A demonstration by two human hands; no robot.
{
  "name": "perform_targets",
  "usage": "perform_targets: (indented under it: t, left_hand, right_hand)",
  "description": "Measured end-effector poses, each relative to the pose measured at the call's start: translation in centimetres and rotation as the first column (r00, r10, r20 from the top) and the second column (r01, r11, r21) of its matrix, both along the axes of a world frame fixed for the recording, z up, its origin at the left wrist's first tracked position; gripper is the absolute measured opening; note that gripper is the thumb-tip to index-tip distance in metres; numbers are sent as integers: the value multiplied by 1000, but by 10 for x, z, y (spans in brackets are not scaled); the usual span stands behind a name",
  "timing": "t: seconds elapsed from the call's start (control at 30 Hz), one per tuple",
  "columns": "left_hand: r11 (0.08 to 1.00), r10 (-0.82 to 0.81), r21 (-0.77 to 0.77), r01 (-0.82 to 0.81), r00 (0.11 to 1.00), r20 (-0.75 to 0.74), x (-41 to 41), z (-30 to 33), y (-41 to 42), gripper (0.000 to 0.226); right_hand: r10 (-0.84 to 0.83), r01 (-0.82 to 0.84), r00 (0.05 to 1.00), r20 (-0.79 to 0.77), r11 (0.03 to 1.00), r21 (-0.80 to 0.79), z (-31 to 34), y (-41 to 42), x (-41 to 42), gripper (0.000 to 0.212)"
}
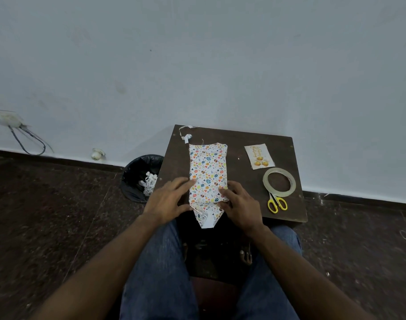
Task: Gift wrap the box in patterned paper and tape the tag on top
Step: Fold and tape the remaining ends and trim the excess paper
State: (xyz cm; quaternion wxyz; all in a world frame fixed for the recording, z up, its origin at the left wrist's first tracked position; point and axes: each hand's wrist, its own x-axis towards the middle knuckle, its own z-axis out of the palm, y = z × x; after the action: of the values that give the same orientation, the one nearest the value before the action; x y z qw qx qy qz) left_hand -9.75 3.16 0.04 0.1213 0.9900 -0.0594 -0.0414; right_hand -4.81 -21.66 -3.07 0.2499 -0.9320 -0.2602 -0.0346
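Dark wood table (248, 144) stands against the pale wall, with a black bin (140, 179) just left of it on the floor. Lengthwise on the table lies the box (207, 172), covered in patterned paper, its near flap hanging loose over the edge. Left hand (168, 199) lies spread, fingers straight against the box's left side. Right hand (240, 204) presses the near right corner, fingers bent on the paper. To the right lie the tape (279, 181), the tag (259, 157) and yellow scissors (277, 203).
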Motion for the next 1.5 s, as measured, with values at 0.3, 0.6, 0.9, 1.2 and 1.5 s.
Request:
perform_targets:
  t: [0.3, 0.6, 0.9, 1.2, 1.5]
  left_hand:
    - [995, -100, -16, 102, 987, 125, 11, -10, 2, 62]
    - [986, 9, -167, 14, 991, 136, 9, -15, -4, 56]
    - [982, 46, -189, -21, 991, 126, 7, -17, -12, 53]
    - [984, 62, -177, -31, 983, 173, 6, -22, -17, 59]
    - [977, 82, -208, -53, 988, 134, 5, -23, -21, 63]
  right_hand:
    - [-1, 1, 1000, 8, 1000, -26, 2, 1, -1, 41]
    - [13, -11, 998, 58, 999, -37, 2, 3, -3, 43]
    - [-16, 21, 995, 101, 999, -50, -1, 3, -5, 44]
    - [-19, 26, 990, 139, 999, -47, -2, 2, -4, 41]
    - [-481, 458, 795, -371, 875, -154, 19, 18, -28, 51]
